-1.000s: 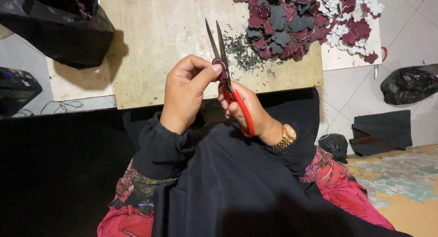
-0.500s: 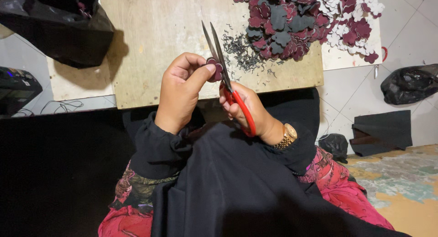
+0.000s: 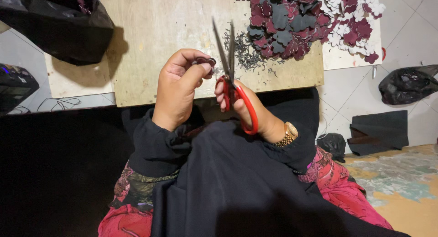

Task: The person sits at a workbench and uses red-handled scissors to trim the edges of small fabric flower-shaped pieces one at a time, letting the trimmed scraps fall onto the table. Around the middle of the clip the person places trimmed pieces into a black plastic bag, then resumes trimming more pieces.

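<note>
My left hand (image 3: 180, 88) pinches a small dark maroon cut-out piece (image 3: 204, 61) between thumb and fingertips, just left of the scissor blades. My right hand (image 3: 248, 110) grips red-handled scissors (image 3: 233, 84), blades pointing up and slightly apart, above my lap. Both hands hover over the near edge of a wooden board (image 3: 164, 31). A gold watch (image 3: 288, 134) sits on my right wrist.
A heap of maroon, grey and white flower-shaped cut-outs (image 3: 303, 22) lies at the board's far right, with dark trimmings (image 3: 246, 54) beside it. A black plastic bag (image 3: 59, 24) sits at the left, another black bag (image 3: 408, 84) and dark sheets (image 3: 378, 132) on the tiled floor at right.
The piece in my left hand has drawn away to the left of the blades. The scissors have turned more upright and their blades have parted a little.
</note>
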{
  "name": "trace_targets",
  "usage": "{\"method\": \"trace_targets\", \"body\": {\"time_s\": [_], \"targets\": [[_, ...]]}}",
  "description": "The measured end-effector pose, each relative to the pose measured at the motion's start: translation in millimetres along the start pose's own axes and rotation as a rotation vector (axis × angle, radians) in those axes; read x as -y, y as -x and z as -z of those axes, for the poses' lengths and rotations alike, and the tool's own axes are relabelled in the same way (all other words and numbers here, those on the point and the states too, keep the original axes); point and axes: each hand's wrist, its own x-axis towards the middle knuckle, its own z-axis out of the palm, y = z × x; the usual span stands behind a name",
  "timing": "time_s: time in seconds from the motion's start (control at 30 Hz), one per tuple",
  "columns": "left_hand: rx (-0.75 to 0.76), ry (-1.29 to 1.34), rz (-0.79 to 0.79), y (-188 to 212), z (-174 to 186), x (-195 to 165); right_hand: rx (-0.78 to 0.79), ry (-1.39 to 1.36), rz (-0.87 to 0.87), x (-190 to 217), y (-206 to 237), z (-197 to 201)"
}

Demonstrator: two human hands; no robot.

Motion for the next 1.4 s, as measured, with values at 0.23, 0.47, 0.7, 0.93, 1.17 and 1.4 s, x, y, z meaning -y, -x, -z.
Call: {"method": "trace_targets", "body": {"time_s": [0.23,0.47,0.7,0.93,1.17,1.4], "targets": [[-0.03,0.051,0.061,1,0,-5,0.102,0.082,-0.041,2,-2,0],[-0.037,-0.017,0.024,2,0,-11,0.111,0.11,-0.046,3,-4,-1],[-0.046,-0.066,0.036,3,2,-8,0.101,0.119,-0.044,4,-3,-1],[-0.066,-0.084,0.027,1,-1,-5,0.074,0.122,-0.056,3,-2,0],[-0.07,-0.088,0.019,3,-3,-5,0.048,0.127,-0.047,4,-3,-2],[-0.072,-0.098,0.015,4,-5,-5,0.022,0.128,-0.065,4,-3,-4]]}}
